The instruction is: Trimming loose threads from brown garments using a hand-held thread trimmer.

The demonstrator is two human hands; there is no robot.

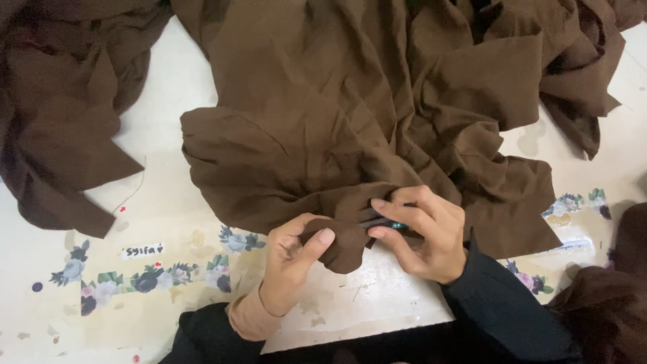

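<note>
A large crumpled piece of dark brown fabric (350,114) lies spread over a pale table (168,114). My left hand (293,259) pinches a folded edge of this cloth between thumb and fingers near the table's front. My right hand (421,232) is closed around a small tool with a teal handle (394,224), held against the same fold just right of my left thumb. The tool's tip is hidden in the cloth, so I cannot tell what kind it is. Both hands almost touch each other.
More brown cloth (54,121) is heaped at the left, and another bunch (606,303) lies at the lower right. Flower stickers (148,278) and a small label decorate the table surface. A loose thread (131,192) lies by the left heap.
</note>
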